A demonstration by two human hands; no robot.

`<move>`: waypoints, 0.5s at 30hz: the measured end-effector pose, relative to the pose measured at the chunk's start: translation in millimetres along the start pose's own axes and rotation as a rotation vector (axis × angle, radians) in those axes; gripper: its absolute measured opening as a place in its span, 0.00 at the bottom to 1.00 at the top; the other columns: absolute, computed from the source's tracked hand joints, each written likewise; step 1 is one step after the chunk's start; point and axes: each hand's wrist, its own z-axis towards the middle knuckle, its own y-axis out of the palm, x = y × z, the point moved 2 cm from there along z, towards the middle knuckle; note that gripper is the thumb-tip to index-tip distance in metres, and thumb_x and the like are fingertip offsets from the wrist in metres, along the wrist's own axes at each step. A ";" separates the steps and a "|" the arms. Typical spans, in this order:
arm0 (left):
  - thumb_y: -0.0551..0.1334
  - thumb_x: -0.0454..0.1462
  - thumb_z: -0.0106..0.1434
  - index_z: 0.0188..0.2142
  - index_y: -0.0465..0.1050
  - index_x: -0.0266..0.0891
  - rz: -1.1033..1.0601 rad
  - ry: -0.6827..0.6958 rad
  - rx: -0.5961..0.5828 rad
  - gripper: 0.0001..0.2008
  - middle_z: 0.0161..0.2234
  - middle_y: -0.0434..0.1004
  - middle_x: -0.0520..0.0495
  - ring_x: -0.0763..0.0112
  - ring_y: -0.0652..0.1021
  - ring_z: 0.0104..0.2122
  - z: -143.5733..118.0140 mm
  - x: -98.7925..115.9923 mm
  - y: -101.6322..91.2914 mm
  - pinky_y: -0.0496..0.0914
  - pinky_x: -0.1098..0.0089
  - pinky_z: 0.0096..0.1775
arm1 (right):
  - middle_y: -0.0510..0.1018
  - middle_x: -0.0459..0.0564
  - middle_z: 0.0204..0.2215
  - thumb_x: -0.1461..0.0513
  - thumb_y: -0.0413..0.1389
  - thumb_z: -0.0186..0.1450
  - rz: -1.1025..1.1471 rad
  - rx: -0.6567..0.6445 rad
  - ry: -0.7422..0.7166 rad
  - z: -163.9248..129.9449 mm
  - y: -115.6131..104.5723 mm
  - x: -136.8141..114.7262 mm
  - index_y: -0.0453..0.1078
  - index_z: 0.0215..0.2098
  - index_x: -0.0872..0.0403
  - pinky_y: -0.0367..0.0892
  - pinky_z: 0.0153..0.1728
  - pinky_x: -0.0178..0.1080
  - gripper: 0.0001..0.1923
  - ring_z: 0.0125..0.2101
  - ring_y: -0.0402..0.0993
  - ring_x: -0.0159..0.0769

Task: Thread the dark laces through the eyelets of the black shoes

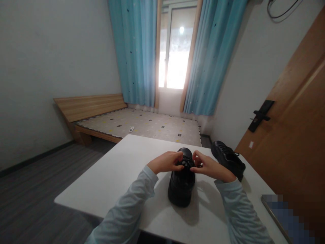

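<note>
Black shoe [181,184]: near middle of white table [114,176] | my left hand [166,162], right hand [208,166]: fingers pinched on its laces [187,164] | second shoe [228,159]: far right.

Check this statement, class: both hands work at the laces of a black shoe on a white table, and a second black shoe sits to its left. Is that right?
Not quite. The head view shows the left hand and right hand at the laces of the black shoe on the white table, but the second black shoe sits to its right.
</note>
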 end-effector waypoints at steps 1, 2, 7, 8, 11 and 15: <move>0.61 0.38 0.55 0.34 0.66 0.39 -0.002 0.005 0.006 0.08 0.28 0.70 0.52 0.73 0.69 0.27 0.1 0.2 -0.4 0.59 0.75 0.29 | 0.66 0.38 0.20 0.57 0.59 0.55 -0.024 0.003 -0.012 0.1 0.9 -2.4 0.56 0.35 0.51 0.55 0.24 0.32 0.16 0.22 0.62 0.29; 0.61 0.38 0.56 0.35 0.67 0.39 -0.002 0.011 0.012 0.08 0.28 0.70 0.52 0.73 0.69 0.27 0.4 0.3 -0.9 0.60 0.75 0.29 | 0.64 0.38 0.20 0.58 0.58 0.55 -0.043 0.005 -0.025 0.2 1.8 -4.9 0.56 0.35 0.51 0.55 0.23 0.32 0.15 0.22 0.61 0.29; 0.61 0.40 0.59 0.35 0.70 0.39 -0.001 0.042 0.065 0.07 0.30 0.72 0.51 0.74 0.70 0.29 2.1 -1.0 -3.9 0.61 0.75 0.33 | 0.58 0.37 0.18 0.63 0.55 0.56 -0.099 -0.011 -0.082 0.9 3.3 -14.5 0.61 0.39 0.51 0.52 0.23 0.32 0.13 0.21 0.56 0.28; 0.60 0.40 0.60 0.34 0.71 0.39 -0.001 0.045 0.072 0.06 0.30 0.72 0.51 0.74 0.70 0.30 2.3 -1.4 -4.4 0.61 0.75 0.33 | 0.58 0.37 0.18 0.63 0.55 0.56 -0.110 -0.016 -0.093 0.9 3.2 -15.6 0.63 0.40 0.51 0.51 0.23 0.32 0.13 0.21 0.56 0.28; 0.60 0.39 0.60 0.33 0.72 0.39 0.005 0.051 0.074 0.06 0.29 0.72 0.51 0.74 0.70 0.29 2.5 -2.8 -4.8 0.60 0.75 0.33 | 0.57 0.38 0.19 0.63 0.54 0.57 -0.134 -0.030 -0.119 1.3 3.4 -17.5 0.66 0.40 0.51 0.51 0.24 0.32 0.12 0.21 0.55 0.28; 0.60 0.42 0.59 0.33 0.73 0.40 0.028 0.081 0.120 0.08 0.29 0.71 0.49 0.71 0.68 0.33 2.8 -4.0 -5.1 0.61 0.73 0.35 | 0.56 0.39 0.18 0.63 0.53 0.58 -0.122 -0.015 -0.126 3.0 4.8 -18.7 0.67 0.37 0.51 0.51 0.23 0.32 0.08 0.21 0.55 0.28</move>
